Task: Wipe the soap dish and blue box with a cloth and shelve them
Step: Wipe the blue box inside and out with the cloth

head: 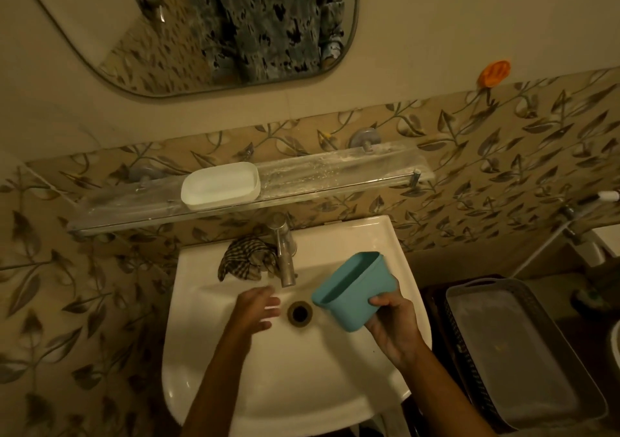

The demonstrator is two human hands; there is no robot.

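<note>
Head view, looking down on a white wash basin (235,386) set against leaf-patterned wall tiles. On the glass shelf (335,176) above it, toward the left, the white soap dish (220,185) sits upright, its hollow facing up. Below the shelf, a checked cloth (246,262) lies crumpled on the basin's back rim, just left of the steel tap (285,255) and touching its base. The left hand (256,309) hangs over the bowl just left of the drain (299,312), its grip spread, fingers loose and holding nothing. Right of the drain, the right hand (394,322) has its grip closed around the lower part of the blue box (352,289), thumb on the near side; the box is tilted, its open mouth turned up and to the left. Further right, beside the basin, a grey plastic basket (543,386) stands low. An orange holder (495,73) is stuck on the wall above.
</note>
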